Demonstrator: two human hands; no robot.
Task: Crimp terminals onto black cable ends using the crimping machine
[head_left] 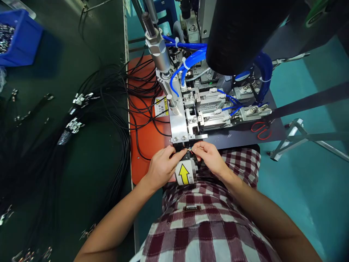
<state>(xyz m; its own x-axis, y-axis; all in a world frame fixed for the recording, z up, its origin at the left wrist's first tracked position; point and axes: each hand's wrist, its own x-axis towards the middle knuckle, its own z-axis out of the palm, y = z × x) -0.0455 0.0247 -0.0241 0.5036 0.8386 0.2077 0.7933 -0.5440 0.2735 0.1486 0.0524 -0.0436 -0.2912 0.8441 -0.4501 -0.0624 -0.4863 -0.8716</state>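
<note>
My left hand (163, 164) and my right hand (208, 154) meet at the front of a small pneumatic machine (191, 109). Both pinch the thin end of a cable (190, 149), with tiny red and black wire tips showing between the fingertips. The hands hover just below the machine's metal front block (178, 127). Under them sits a plate with a yellow arrow label (184, 173) that points toward the machine.
Black cables (117, 105) with metal connectors (74, 125) spread over the dark bench at left and across an orange mat (144, 138). A blue bin (19, 38) of metal parts stands far left. Red scissors (261, 130) lie at right. Blue air hoses (188, 58) loop above.
</note>
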